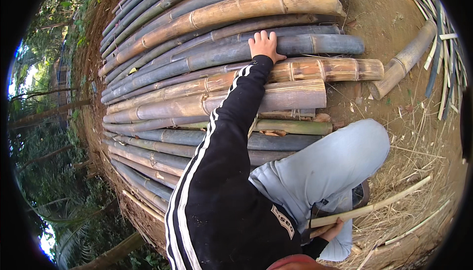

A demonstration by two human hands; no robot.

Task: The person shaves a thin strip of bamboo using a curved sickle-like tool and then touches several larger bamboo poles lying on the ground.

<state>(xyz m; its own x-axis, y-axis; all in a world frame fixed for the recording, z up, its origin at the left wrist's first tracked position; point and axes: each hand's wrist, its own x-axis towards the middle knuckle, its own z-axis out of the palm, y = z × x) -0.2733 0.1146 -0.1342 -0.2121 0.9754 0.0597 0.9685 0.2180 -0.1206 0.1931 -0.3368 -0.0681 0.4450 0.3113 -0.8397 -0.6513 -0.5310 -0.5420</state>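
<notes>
My left hand rests on a dark grey bamboo pole, the fingers over its top and the thumb apart toward the tan pole beside it. The hand is open and leans on the pole rather than gripping it. Low on the right, next to my bent knee, my right hand is closed around a long pale split bamboo strip. The strip slants up to the right. Part of the right hand's grip is hidden by my leg and sleeve.
Many bamboo poles lie side by side in a wide stack. A short bamboo piece lies on the dirt at right, near a bundle of thin split strips. Shavings and straw litter the ground. Trees stand at left.
</notes>
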